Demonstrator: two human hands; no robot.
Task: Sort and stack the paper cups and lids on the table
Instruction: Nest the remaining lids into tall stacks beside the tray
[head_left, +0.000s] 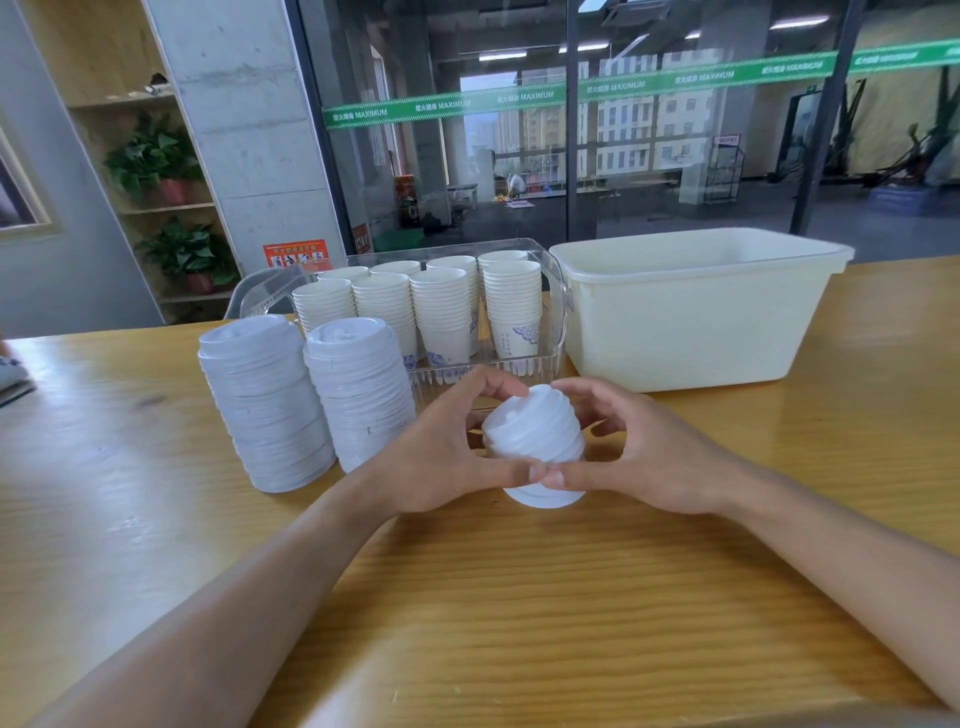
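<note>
A short stack of white plastic lids (535, 439) stands on the wooden table (467, 597) at the centre. My left hand (447, 457) and my right hand (639, 452) cup it from both sides, thumbs meeting in front. To the left stand two tall lid stacks, one (265, 405) at the far left and one (358, 389) beside it. Behind them a clear plastic tray (550, 332) holds several stacks of white paper cups (447, 312), some with blue print.
A cream plastic tub (696, 312) sits at the back right, close to the clear tray. A dark object (10, 374) lies at the table's left edge. Glass walls and a shelf with plants (156, 161) lie beyond the table.
</note>
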